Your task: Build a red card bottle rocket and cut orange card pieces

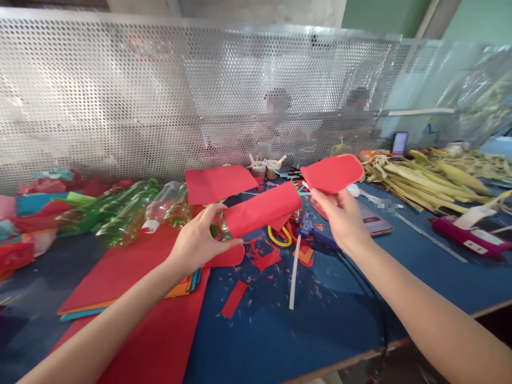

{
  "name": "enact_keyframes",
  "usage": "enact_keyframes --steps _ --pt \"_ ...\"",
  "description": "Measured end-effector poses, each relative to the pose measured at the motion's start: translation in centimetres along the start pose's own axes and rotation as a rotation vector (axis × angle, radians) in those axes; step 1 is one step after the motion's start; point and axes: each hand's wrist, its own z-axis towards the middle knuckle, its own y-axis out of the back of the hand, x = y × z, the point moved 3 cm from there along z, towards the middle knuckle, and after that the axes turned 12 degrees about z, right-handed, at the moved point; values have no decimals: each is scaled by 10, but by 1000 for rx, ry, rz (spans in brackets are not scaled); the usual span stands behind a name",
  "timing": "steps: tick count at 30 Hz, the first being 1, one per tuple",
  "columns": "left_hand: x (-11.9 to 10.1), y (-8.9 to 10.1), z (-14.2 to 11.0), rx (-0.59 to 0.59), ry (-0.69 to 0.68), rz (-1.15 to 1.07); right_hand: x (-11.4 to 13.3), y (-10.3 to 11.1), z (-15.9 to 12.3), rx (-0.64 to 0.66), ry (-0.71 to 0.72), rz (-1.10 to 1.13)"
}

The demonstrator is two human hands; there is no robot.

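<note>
Wrapped bottle [264, 209] in the left hand [198, 234], red cutout [334, 173] in the right hand [340, 216]

The left fingers curve around the bare, see-through end of the wrapped bottle, thumb below and the others above; its red sleeve slants up to the right, beyond the fingertips. The right fingers pinch the lower edge of the red cutout, whose rounded end points right. The cutout is held just beside the sleeve's far end, both raised over the blue counter [256, 336].

Behind the left hand, green plastic bottles [126, 213] lie beside a clear bottle [164, 201] with a white cap. Two small cups [266, 169] near the perforated panel [140, 101] hold sticks; what else is in them is too small to tell.

The panel runs along the back. The front edge of the counter slants beneath the right forearm, and a stretch of blue surface, sprinkled with tiny shreds, shows between the forearms. A red strip [234, 300] and a white stick [295, 273] lie there. Closer below the hands are red scraps [266, 260], a yellow loop handle [280, 236] and a blue glue gun [314, 230]. Stacked colored sheets [132, 266] lie under the left forearm; a phone [376, 220] and pale husks [432, 181] are to the right.
</note>
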Motion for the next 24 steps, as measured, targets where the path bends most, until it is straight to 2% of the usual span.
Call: enact_keyframes --steps 3,8,12,15,18,21,24 --pt "-6 -4 -5 -6 -34 51 -6 -5 -4 73 -40 -23" --pt "-16 -14 -11 133 -80 66 -12 -14 -13 241 -126 -146" --pt "-15 -19 -12 178 -70 -7 -16 -18 -20 334 -74 -312" --pt "-14 -22 -12 212 -96 -50 -18 -19 -24 376 -75 -349" --pt "-14 -20 -12 195 -106 -173 -16 -22 -30 445 -162 -277" --pt "-15 -18 -11 200 -99 -421 -11 -29 -37 544 -220 -210" --pt "-18 -20 -11 229 -151 -606 -11 -34 -44 598 -238 -233"
